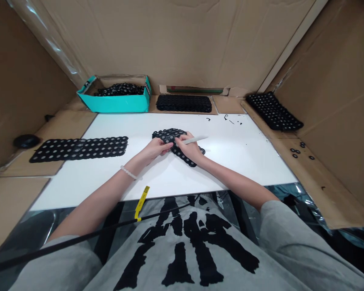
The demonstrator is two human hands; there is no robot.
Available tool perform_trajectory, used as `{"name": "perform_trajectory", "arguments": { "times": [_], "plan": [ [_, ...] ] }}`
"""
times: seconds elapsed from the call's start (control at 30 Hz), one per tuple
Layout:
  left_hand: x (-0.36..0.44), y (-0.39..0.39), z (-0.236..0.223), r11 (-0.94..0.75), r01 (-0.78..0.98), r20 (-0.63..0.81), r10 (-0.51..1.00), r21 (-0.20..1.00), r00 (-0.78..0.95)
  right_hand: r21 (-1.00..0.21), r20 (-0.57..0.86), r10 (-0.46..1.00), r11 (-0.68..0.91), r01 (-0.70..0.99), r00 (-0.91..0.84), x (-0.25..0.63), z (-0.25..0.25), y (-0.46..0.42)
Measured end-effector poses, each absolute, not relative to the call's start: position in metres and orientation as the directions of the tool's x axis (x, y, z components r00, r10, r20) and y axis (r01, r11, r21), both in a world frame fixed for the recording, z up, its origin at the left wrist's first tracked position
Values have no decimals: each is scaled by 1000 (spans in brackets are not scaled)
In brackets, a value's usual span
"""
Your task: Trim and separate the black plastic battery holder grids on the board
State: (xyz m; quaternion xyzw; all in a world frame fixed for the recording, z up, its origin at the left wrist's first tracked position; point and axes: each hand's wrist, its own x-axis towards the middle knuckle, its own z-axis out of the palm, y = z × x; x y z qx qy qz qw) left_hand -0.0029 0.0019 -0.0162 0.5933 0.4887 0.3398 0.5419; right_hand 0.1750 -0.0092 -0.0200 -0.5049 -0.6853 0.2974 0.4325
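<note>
The left hand (153, 148) and right hand (186, 148) work close together over a folded perforated black strip (185, 157), which lies near the middle of the white board (245, 169). The left fingers are closed on the strip. The right hand is closed around a pale pen-shaped tool (195, 140), whose tip is hidden among the fingers and the strip.

Risks, as judged: the folded strip hangs partly unsupported, so a loosened left grip could let it drop or slide on the smooth board. A slip of the tool could catch or tear the strip's thin webbing. The black cable (87, 234) with its yellow tag (142, 203) crosses below the left forearm and could snag an arm.

The strip appears matte, with rows of round holes; no tear shows, though the hands hide its centre. A second perforated strip (79, 148) lies flat at left. Loose black rings (297, 152) sit on cardboard at right, and black flecks (227, 119) mark the board's far edge. Farther off are a stacked strip (183, 103), a strip (273, 111) at far right, and a teal box (115, 104).
</note>
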Motion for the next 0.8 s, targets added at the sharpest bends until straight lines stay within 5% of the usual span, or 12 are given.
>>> {"name": "perform_trajectory", "arguments": {
  "times": [0.2, 0.57, 0.8],
  "plan": [
    [-4, 5, -14, 156, 140, -197, 910, 978, 365, -796, 362, 921, 385, 467, -142, 175, -21, -7],
    [0, 2, -12, 50, 185, -98, 960, 981, 261, -997, 66, 980, 71, 23, -188, 183, -14, 4],
    [3, 2, -17, 136, -15, -127, 957, 991, 260, -999, 10, 985, 17, 38, -173, 186, -17, 6]
  ]
}}
